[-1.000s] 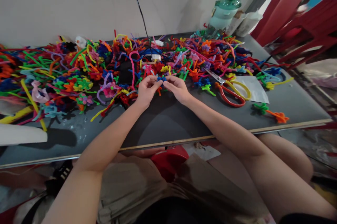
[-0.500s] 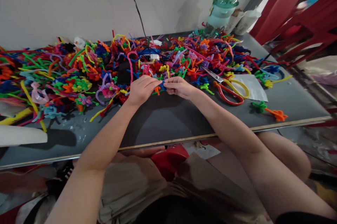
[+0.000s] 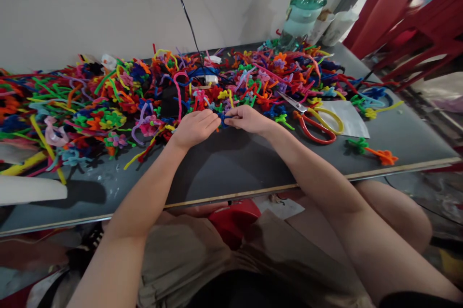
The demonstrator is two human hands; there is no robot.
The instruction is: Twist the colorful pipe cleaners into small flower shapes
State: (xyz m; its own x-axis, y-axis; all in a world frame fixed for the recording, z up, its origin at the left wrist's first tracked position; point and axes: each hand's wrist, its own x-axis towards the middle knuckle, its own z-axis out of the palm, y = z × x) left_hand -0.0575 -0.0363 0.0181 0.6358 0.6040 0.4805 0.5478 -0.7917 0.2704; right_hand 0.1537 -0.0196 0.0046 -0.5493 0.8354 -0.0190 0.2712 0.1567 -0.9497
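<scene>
Both hands meet over the dark table (image 3: pixel 231 168), at the front edge of a big heap of coloured pipe cleaners (image 3: pixel 144 81). Between the fingertips shows a small blue pipe cleaner piece (image 3: pixel 223 119). My right hand (image 3: pixel 246 119) pinches it with thumb and forefinger. My left hand (image 3: pixel 197 127) is closed around its other side, back of the hand upward, so its fingertips are mostly hidden. A bit of orange pipe cleaner peeks out under the left fingers. Right of the hands lie scissors (image 3: pixel 318 129) with red and yellow handles, blades pointing into the heap.
A clear plastic bag (image 3: pixel 345 120) lies beside the scissors. An orange and green pipe cleaner flower (image 3: pixel 385 156) rests near the table's right front edge. At the back stand a green-topped bottle (image 3: pixel 302 14) and paper cups (image 3: pixel 339 28). A white roll (image 3: pixel 32 190) sits front left; red chairs (image 3: pixel 383 4) are beyond.
My left hand has turned slightly, its fingers now covering more of the orange bit. My right hand keeps its pinch on the blue piece. The view has shifted a little.
</scene>
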